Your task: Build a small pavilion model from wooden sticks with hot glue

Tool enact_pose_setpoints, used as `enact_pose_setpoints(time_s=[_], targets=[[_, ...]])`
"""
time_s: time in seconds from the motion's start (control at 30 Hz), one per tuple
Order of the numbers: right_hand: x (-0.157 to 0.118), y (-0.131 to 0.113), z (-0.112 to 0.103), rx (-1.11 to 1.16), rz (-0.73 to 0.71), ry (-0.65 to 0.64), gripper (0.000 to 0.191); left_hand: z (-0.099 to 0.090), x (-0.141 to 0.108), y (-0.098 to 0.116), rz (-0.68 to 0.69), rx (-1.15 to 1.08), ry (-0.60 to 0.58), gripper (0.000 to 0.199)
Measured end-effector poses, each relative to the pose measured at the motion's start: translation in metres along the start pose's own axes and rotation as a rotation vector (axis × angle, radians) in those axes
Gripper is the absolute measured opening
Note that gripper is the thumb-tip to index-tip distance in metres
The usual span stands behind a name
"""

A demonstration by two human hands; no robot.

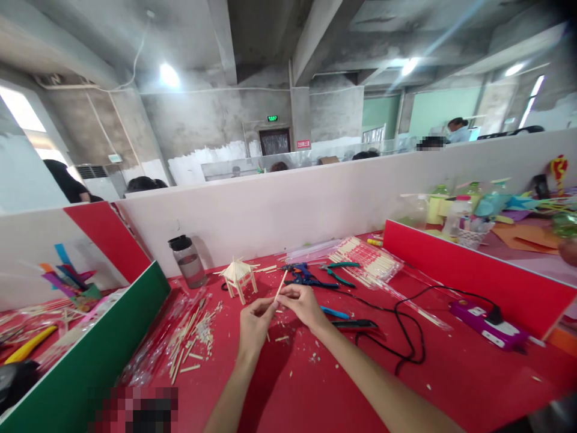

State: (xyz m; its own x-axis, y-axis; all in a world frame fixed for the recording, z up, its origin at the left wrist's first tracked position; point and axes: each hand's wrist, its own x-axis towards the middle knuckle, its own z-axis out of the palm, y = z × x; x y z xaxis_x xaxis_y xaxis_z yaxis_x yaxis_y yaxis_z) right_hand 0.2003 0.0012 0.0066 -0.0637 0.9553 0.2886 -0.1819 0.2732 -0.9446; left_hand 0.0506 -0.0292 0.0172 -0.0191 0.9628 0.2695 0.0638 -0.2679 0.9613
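Between the fingertips of both hands a thin wooden stick (pixel 282 284) stands tilted, its upper end free. My left hand (pixel 259 316) pinches it low down, and my right hand (pixel 301 304) grips it from the other side. Just behind my left hand stands a small pavilion model (pixel 238 278) built of wooden sticks, with a pointed roof and several legs. Beyond my right hand lie a blue glue gun (pixel 304 275) and green-handled pliers (pixel 340 273). A light blue tool (pixel 335 313) and a black-handled cutter (pixel 356 325) rest to the right of that hand.
Loose sticks (pixel 183 343) and scraps lie at left beside a green divider (pixel 99 355). A water bottle (pixel 188 261) stands by the white partition (pixel 270 210). Bundled sticks (pixel 369 258) lie at the back right. A black cord (pixel 396 313) runs to a purple power strip (pixel 487 325).
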Motion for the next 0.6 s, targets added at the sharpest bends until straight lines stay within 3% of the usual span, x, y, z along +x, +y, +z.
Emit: enact_pose_setpoints(time_s=[0.27,0.6], targets=[[-0.001,-0.006,0.001,0.04,0.072,-0.002,0.041,-0.003,0.002,-0.001,-0.054,-0.052,0.028,0.037],[-0.002,-0.015,0.0,0.103,0.115,0.031,0.036,-0.002,0.002,0.0,-0.049,-0.033,-0.044,0.035]])
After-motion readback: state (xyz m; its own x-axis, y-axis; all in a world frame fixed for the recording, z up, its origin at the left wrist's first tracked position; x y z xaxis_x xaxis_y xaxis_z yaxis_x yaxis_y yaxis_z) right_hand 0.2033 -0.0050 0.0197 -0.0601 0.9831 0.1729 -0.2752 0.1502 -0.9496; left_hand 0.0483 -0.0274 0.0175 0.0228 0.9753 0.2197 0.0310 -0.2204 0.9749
